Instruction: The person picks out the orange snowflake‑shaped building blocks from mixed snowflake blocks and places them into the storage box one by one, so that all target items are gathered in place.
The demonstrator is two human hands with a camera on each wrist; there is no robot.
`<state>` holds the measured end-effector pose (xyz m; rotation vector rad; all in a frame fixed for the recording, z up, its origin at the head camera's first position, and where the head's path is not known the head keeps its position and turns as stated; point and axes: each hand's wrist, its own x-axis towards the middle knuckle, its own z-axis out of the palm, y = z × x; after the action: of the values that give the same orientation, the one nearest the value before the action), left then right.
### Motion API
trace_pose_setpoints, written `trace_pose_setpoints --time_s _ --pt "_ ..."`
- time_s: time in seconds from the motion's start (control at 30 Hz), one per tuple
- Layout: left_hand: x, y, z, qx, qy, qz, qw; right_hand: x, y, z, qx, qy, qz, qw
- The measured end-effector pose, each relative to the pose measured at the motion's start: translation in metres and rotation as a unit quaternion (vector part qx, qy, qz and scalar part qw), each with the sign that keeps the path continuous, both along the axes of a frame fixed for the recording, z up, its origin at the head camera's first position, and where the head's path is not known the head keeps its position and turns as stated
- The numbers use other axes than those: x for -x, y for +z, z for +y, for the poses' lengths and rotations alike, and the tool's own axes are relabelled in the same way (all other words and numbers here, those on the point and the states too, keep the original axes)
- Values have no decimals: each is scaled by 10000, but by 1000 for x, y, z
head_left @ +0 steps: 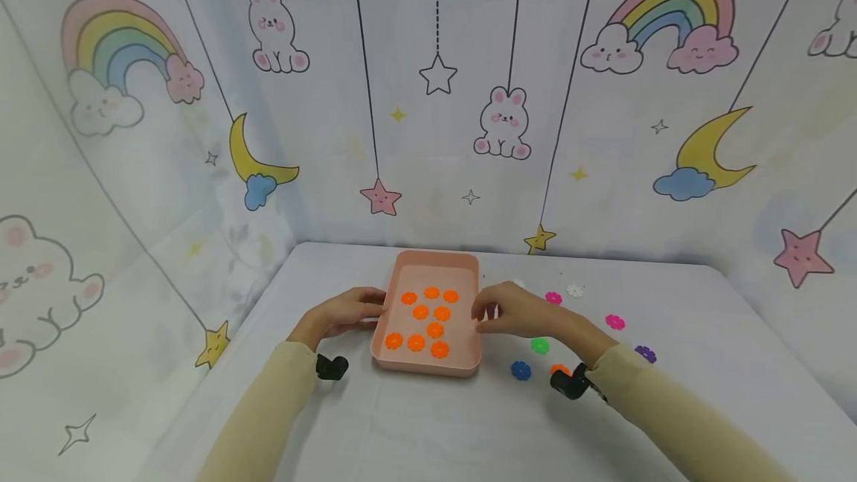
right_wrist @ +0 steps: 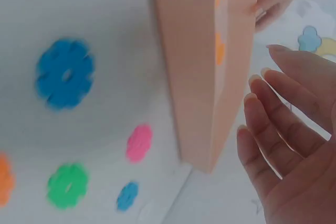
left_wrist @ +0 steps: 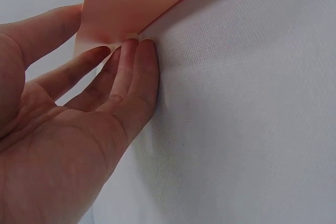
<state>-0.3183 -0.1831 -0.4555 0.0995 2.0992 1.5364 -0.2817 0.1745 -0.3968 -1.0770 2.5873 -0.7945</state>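
Note:
A shallow pink tray [head_left: 428, 277] lies on the white-covered table with several orange flower-shaped plastic discs [head_left: 420, 312] spread inside. My left hand [head_left: 351, 309] is at the tray's left side. In the left wrist view, its fingertips [left_wrist: 144, 51] touch the tray's lower wall, and its thumb is against the wall higher up. Across the tray, my right hand [head_left: 512, 309] hovers at the right rim. The right wrist view shows its fingers [right_wrist: 262, 121] loosely bent, nothing between them, beside the tray wall [right_wrist: 191, 66].
Right of the tray lie loose discs: a blue disc [head_left: 521, 370], a green disc [head_left: 539, 346], a purple disc [head_left: 646, 353], pink discs [head_left: 615, 322] and a white disc [head_left: 575, 291]. An orange disc [head_left: 559, 370] is partly behind the right wrist camera. A patterned curtain [head_left: 435, 132] stands behind.

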Motion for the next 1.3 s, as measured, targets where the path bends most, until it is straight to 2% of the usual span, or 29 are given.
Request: trace_pose_setpoints --time_s 0.3,0.6,0.7,0.9,1.3 --pt "-2 -1 0 59 86 -32 9999 -16 -10 70 -104 -527 -212 9983" --pt "-3 -3 1 88 86 -24 9999 -30 -25 114 -55 -797 -544 9953" --pt "-3 -4 2 91 124 -52 9999 -33 -32 123 -11 -836 -777 9935" --pt "-3 -1 1 58 -40 -23 10000 -40 -44 134 -11 -778 -1363 9876" --pt "-1 3 0 17 -43 4 10000 -42 -54 137 128 -760 -1407 9870"
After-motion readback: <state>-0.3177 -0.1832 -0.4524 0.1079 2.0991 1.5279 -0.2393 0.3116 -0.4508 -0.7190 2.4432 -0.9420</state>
